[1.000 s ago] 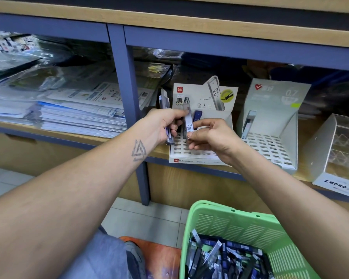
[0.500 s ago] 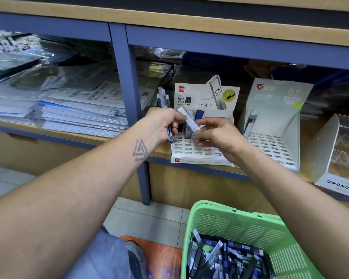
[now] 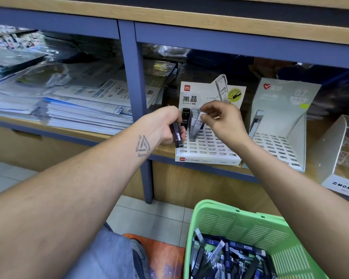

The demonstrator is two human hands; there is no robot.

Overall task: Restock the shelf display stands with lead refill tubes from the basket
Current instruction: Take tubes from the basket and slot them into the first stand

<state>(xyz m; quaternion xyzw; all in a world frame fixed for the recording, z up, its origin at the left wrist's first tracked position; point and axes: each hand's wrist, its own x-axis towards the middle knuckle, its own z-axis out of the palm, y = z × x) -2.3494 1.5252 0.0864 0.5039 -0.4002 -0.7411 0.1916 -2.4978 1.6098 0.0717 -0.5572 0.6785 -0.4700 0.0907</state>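
Observation:
The white display stand (image 3: 208, 147) sits on the shelf, with a black tube (image 3: 185, 120) and a few grey tubes upright in its back row. My right hand (image 3: 224, 123) hovers over that row, thumb and fingertip pinching the top of a grey lead refill tube (image 3: 198, 125) standing in a slot. To the left of the stand, my left hand (image 3: 163, 125) grips a small bundle of dark tubes (image 3: 176, 135). The green basket (image 3: 240, 222) at the lower right holds several more tubes (image 3: 226, 260).
A second grey stand (image 3: 278, 141) marked 0.7 holds one tube (image 3: 256, 123) to the right. A clear MONO box (image 3: 345, 158) stands at the far right. Paper stacks (image 3: 79, 111) fill the left bay behind the blue shelf post (image 3: 133, 97).
My right hand carried the tilted grey tube back into the stand, where it now stands upright in a slot. My left hand has stayed beside the stand with its bundle.

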